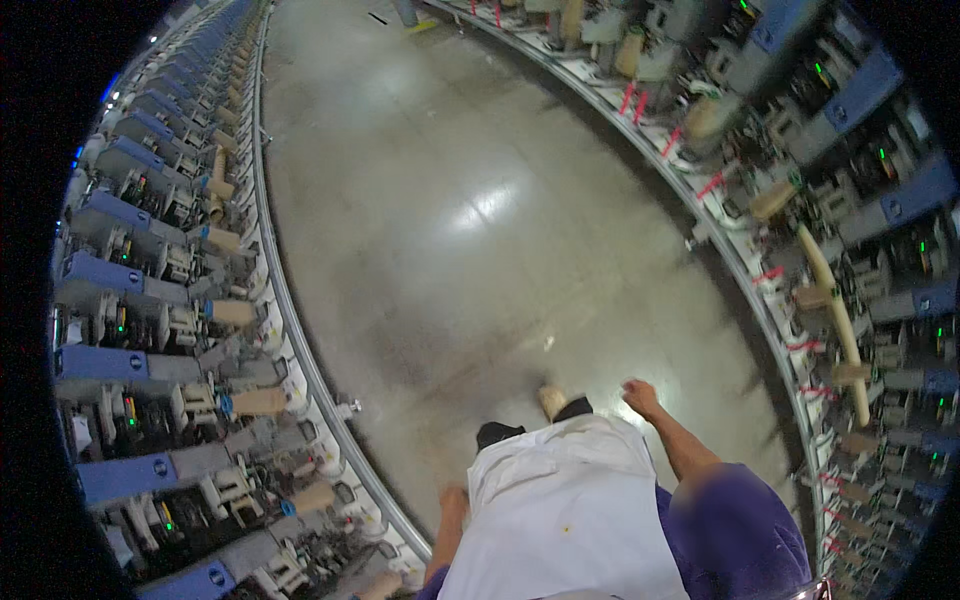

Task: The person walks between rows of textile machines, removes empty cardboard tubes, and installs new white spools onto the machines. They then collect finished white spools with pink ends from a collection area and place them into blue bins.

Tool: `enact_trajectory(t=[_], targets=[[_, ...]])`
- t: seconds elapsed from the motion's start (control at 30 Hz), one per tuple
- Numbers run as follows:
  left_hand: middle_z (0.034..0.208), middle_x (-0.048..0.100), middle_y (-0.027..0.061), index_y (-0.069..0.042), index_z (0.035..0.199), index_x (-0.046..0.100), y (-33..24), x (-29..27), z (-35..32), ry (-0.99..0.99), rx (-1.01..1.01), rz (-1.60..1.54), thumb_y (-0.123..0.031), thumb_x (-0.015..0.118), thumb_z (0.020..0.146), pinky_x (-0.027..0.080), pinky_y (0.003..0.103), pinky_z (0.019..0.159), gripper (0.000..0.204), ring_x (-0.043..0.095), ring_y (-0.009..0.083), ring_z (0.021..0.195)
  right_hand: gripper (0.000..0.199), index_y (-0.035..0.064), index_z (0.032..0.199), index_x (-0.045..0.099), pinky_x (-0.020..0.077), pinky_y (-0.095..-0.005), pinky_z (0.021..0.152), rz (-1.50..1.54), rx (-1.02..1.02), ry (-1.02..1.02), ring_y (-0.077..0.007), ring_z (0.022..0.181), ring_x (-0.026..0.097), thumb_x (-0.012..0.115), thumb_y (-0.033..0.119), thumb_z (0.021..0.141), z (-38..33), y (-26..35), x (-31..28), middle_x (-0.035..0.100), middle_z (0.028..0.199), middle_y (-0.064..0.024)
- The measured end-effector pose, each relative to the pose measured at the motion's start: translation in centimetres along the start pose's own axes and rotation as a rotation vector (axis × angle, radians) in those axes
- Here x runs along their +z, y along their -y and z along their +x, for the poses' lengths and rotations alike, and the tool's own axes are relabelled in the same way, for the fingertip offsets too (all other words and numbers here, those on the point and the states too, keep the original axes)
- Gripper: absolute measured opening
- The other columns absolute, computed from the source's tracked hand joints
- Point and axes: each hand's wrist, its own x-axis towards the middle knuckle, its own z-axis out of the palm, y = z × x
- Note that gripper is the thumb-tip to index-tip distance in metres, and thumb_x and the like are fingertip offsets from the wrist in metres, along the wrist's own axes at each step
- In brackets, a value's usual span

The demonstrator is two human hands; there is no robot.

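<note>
My right hand (640, 397) is held out over the floor to the right of my white apron (570, 510). Its fingers look loosely curled, and I see nothing in them. Low at the apron's left side is my left hand (453, 497), small and partly cut off from view, so its fingers do not show clearly. Neither hand touches a machine. The left one is nearest to the metal rail (345, 435) of the left machine row. A tan shoe (552, 402) shows past the apron's far edge.
A grey, shiny floor (450, 250) runs between two long rows of winding machines. The left row has blue panels (105, 362) and tan tubes (232, 312). Along the right row's rail (745, 280) are red strips (710, 185) and a long stack of tan tubes (843, 330).
</note>
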Motion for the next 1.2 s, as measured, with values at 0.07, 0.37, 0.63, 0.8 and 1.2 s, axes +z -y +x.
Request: enact_trajectory(t=[0.07, 0.37, 0.63, 0.8, 1.2], targets=[[0.082, 0.06, 0.0142, -0.01, 0.095, 0.061, 4.5, 2.0, -0.7, 0.128, -0.311, -0.471, -0.018, 0.059, 0.076, 0.045, 0.049, 0.064, 0.02, 0.057, 0.0345, 0.077, 0.032, 0.0022, 0.106, 0.061, 0.049, -0.0343, 0.074, 0.448, -0.002, 0.013, -0.022, 0.085, 0.063, 0.059, 0.019, 0.079, 9.7, 9.4, -4.7, 0.066, 0.092, -0.0098], [0.067, 0.052, 0.0084, -0.009, 0.085, 0.056, 9.9, -16.1, 16.0, -0.11, -0.711, -1.402, -0.016, 0.057, 0.081, 0.045, 0.037, 0.053, 0.008, 0.052, 0.0241, 0.06, 0.03, 0.0036, 0.107, 0.06, 0.0482, -0.0335, 0.076, 0.666, -0.102, 0.009, -0.021, 0.087, 0.063, 0.058, 0.022, 0.083, 33.0, 32.1, -10.5, 0.066, 0.095, -0.0103], [0.088, 0.058, 0.0046, -0.005, 0.112, 0.054, 3.9, -65.5, 46.8, -0.551, 0.127, -1.296, -0.024, 0.053, 0.089, 0.046, 0.028, 0.063, 0.031, 0.054, 0.0131, 0.074, 0.038, 0.0085, 0.09, 0.067, 0.0504, -0.0386, 0.072, 0.188, 0.447, 0.309, -0.0295, 0.082, 0.065, 0.058, 0.043, 0.076, 32.9, 29.4, -9.3, 0.066, 0.084, -0.0158], [0.083, 0.055, 0.0001, -0.009, 0.1, 0.054, 2.5, -78.3, 56.8, -0.706, 0.453, -1.259, -0.03, 0.057, 0.089, 0.042, 0.026, 0.06, 0.024, 0.052, 0.0108, 0.072, 0.021, 0.008, 0.082, 0.067, 0.0516, -0.0412, 0.064, -0.092, 0.225, 0.441, -0.0297, 0.08, 0.065, 0.06, 0.025, 0.073, 48.1, 33.4, -11.7, 0.067, 0.086, -0.0132], [0.111, 0.054, 0.0079, -0.006, 0.127, 0.044, 15.5, -84.5, 75.8, 0.064, -0.594, -1.044, -0.023, 0.051, 0.092, 0.046, 0.034, 0.084, 0.04, 0.053, 0.0189, 0.097, 0.028, 0.0077, 0.11, 0.059, 0.0474, -0.0322, 0.077, 0.535, -0.304, -0.037, -0.0186, 0.088, 0.059, 0.055, 0.021, 0.085, 100.6, 82.7, -28.8, 0.064, 0.096, -0.0075]])
